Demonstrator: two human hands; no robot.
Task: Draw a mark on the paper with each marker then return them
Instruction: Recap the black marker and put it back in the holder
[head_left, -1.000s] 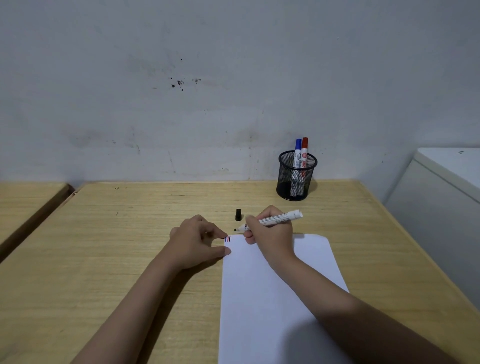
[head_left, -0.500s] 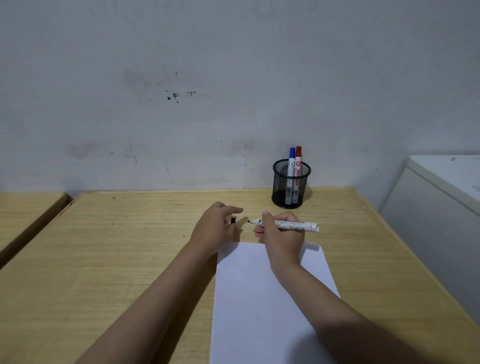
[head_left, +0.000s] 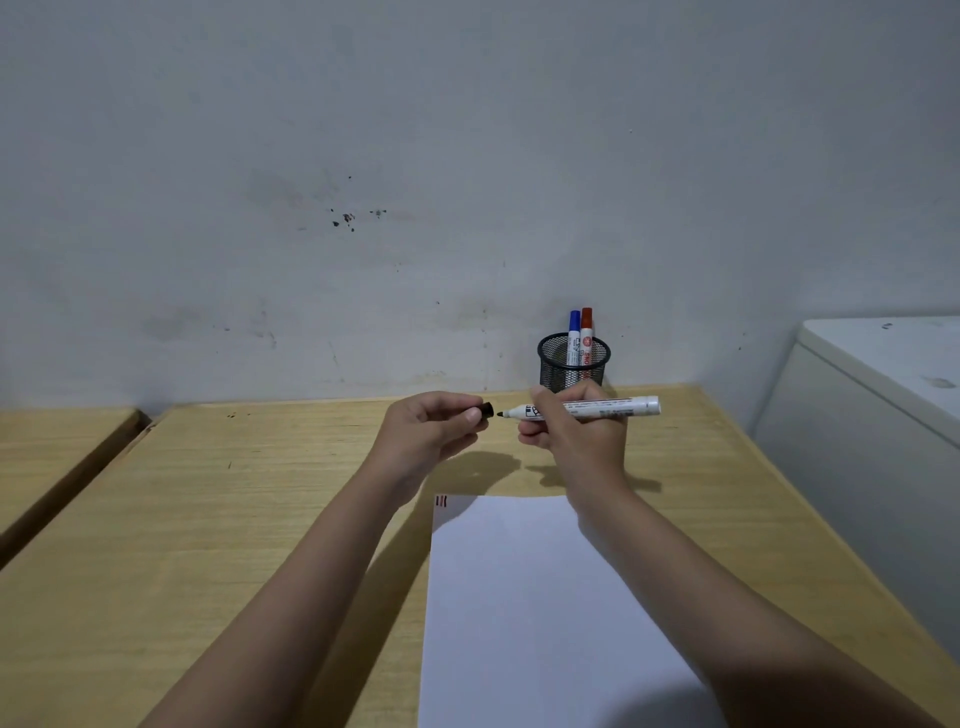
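wall (head_left: 415, 182): grey plaster, matte, scuffed, a few dark specks.
bench (head_left: 208, 519): pale wood-grain laminate, flat, straight back edge set against the wall.
cabinet (head_left: 883, 415): white, smooth, boxy, seen at the right edge.
paper (head_left: 545, 623): white rectangular sheet laid flat on the bench near the front; short red and dark strokes (head_left: 441, 501) are seen at its far-left corner.
holder (head_left: 573, 362): black wire-mesh cylinder, placed at the back of the bench by the wall.
blue marker (head_left: 574, 332), red marker (head_left: 586, 332): white barrels, stood upright in the holder, caps on.
right hand (head_left: 576, 431): closed around the black marker (head_left: 613, 407); white cylindrical barrel held level above the bench, bare dark tip pointed left.
left hand (head_left: 434, 428): black cap (head_left: 487, 410) pinched at the fingertips, open end faced toward the tip, just short of it.
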